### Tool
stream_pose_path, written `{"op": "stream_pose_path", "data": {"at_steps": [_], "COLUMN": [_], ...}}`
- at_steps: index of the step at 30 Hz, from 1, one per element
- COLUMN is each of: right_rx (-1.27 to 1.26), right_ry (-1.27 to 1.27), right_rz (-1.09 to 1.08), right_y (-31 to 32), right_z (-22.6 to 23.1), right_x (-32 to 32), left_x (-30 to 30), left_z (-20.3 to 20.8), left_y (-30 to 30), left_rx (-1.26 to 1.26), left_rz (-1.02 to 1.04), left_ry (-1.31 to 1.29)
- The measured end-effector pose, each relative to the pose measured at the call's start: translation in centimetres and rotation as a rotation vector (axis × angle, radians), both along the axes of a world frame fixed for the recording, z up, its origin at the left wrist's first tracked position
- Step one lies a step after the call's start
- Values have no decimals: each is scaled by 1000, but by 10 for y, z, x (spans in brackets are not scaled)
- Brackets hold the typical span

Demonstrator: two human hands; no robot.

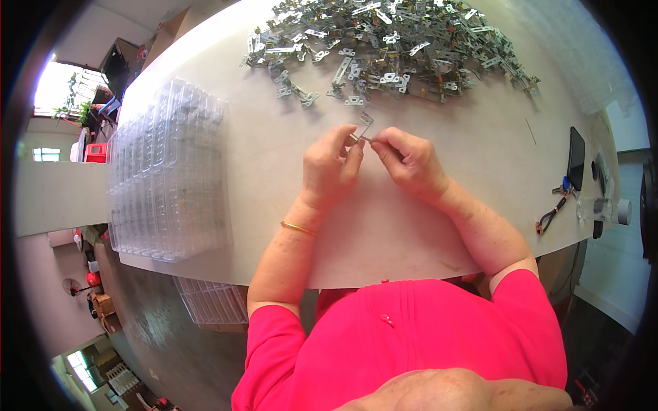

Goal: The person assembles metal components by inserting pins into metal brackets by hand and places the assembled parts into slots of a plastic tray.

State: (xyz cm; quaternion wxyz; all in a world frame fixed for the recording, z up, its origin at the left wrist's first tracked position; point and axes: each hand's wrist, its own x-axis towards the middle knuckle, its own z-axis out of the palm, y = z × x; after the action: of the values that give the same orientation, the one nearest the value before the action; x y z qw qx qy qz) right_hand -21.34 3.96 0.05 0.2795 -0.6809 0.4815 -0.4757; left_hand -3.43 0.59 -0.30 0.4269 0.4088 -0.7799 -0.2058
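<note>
Over the middle of the table, my left hand [332,164] and my right hand [412,162] meet at a small bent metal bracket [367,122]. Thumb and fingers of my left hand pinch its lower end. My right fingertips are pressed together at the same spot, on a thin piece whose shape is mostly hidden. The bracket's flat end, which has a hole, sticks up away from me. Just beyond lies a big heap of similar silver metal brackets [391,55], some with brass-coloured parts.
Stacked clear plastic trays [168,171] stand at the left of the table [274,226]. On the right are a black phone [576,157], keys with a dark strap [552,214], a clear bottle [603,209] and a thin wire [530,131]. Another tray [211,300] sits below the table edge.
</note>
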Motion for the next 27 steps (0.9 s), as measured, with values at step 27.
{"op": "stream_pose_path", "data": {"at_steps": [27], "right_rx": [355], "right_ry": [-370], "right_rz": [-42], "right_y": [-7], "right_z": [-5], "right_x": [-8], "left_x": [15], "left_z": [1], "left_y": [-8], "left_rx": [-118], "left_rz": [78], "left_ry": [-208]}}
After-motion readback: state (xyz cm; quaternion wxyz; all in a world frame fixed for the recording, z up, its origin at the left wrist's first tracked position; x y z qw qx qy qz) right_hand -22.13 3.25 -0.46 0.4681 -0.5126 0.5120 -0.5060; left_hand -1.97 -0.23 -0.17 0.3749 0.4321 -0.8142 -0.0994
